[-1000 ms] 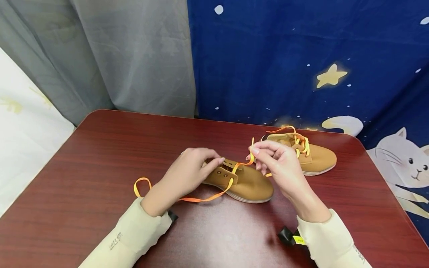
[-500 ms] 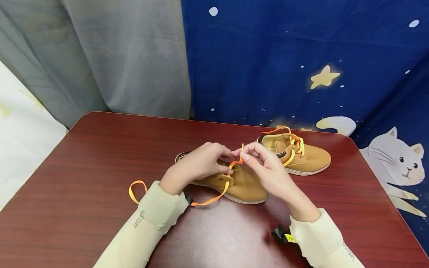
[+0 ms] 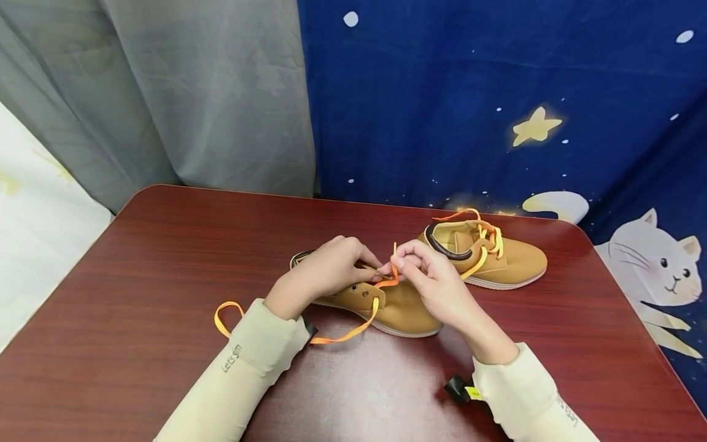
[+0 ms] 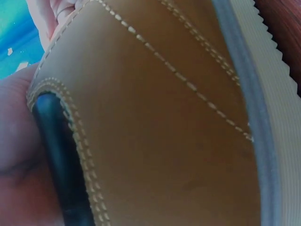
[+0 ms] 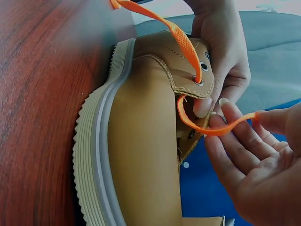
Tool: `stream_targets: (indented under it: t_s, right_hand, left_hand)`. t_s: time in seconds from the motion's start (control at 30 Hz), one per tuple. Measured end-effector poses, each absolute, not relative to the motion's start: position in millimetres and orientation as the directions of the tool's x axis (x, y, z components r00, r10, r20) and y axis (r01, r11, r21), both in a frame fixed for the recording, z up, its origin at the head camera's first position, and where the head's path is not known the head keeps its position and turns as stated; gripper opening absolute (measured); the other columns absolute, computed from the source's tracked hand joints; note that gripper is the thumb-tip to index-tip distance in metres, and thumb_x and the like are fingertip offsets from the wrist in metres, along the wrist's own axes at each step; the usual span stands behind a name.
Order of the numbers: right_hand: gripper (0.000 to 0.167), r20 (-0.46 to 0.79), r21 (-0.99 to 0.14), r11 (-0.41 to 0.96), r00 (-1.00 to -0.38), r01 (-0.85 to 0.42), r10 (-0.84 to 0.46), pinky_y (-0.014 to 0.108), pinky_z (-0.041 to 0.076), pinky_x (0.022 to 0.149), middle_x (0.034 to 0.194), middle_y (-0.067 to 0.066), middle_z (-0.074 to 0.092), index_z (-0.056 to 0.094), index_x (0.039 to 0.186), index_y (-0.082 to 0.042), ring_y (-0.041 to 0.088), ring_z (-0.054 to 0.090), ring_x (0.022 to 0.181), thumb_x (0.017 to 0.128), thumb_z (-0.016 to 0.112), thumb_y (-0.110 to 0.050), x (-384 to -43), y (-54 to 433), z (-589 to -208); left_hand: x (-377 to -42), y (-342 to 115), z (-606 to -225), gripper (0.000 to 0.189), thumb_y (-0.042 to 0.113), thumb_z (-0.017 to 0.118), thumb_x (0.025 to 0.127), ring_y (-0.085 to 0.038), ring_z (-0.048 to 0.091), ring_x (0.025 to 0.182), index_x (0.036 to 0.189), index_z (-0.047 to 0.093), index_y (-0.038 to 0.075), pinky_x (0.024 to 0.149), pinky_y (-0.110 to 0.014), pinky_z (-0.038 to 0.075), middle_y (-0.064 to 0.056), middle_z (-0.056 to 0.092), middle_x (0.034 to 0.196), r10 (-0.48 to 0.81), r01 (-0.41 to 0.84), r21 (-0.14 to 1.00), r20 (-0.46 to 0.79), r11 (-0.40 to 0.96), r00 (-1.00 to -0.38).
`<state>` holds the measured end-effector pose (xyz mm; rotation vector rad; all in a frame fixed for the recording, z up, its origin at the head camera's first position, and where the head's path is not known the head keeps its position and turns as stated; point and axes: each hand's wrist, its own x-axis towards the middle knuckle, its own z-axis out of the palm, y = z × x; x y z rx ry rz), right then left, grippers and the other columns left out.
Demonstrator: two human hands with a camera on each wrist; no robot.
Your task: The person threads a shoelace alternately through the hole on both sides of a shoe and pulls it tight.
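Observation:
A tan shoe point(image 3: 411, 310) lies toe to the right at mid-table, an orange shoelace point(image 3: 389, 283) threaded through its front near eyelet. My left hand point(image 3: 326, 269) reaches over the shoe's opening and pinches the far eyelet flap point(image 5: 195, 143), thumb inside, as the right wrist view shows. With thumb and forefinger, my right hand point(image 3: 433, 282) holds the lace near its tip, which points up; other fingertips are close to the far flap. From there the lace runs under the near flap point(image 5: 193, 70). The shoe's side point(image 4: 164, 122) fills the left wrist view.
A second tan shoe point(image 3: 521, 261), laced in yellow-orange, stands behind on the right. The lace's other end loops point(image 3: 221, 316) on the table point(image 3: 166, 245) near my left sleeve point(image 3: 270, 341). Curtains point(image 3: 414, 92) hang behind the table's far edge.
My right hand has moved left with the lace tip, down to the far flap. My left hand has shifted right along the shoe and now pinches that flap.

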<state>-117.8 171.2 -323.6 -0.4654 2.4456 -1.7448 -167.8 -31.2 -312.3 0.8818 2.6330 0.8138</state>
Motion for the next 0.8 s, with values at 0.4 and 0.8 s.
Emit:
stream_targets:
  t_s: [0.4,0.8]
  right_hand:
    - [0.016,0.113,-0.954,0.265,-0.987,-0.14,-0.113,0.022,0.059,0.079,0.096,0.022,0.076,0.061,0.106,0.003,0.006,0.071,0.082,0.103,0.056,-0.012,-120.9,167.7,-327.3]
    - [0.017,0.009,-0.979,0.199,-0.982,-0.047,-0.189,0.03,0.062,0.071,0.087,0.017,0.076,0.061,0.11,0.007,0.009,0.072,0.073,0.102,0.054,-0.007,-119.6,165.0,-335.5]
  left_hand:
    - [-167.7,-27.8,-316.7,0.013,0.032,0.07,0.095,-0.006,0.061,0.076,0.097,0.082,0.026,0.075,-0.028,0.049,0.012,0.075,0.084,0.588,0.521,0.515,0.041,0.681,-0.808]
    - [-167.9,-24.6,-322.6,0.015,0.029,0.068,0.096,-0.008,0.059,0.072,0.096,0.081,0.022,0.072,-0.03,0.049,0.01,0.075,0.084,0.502,0.483,0.496,0.106,0.721,-0.859]
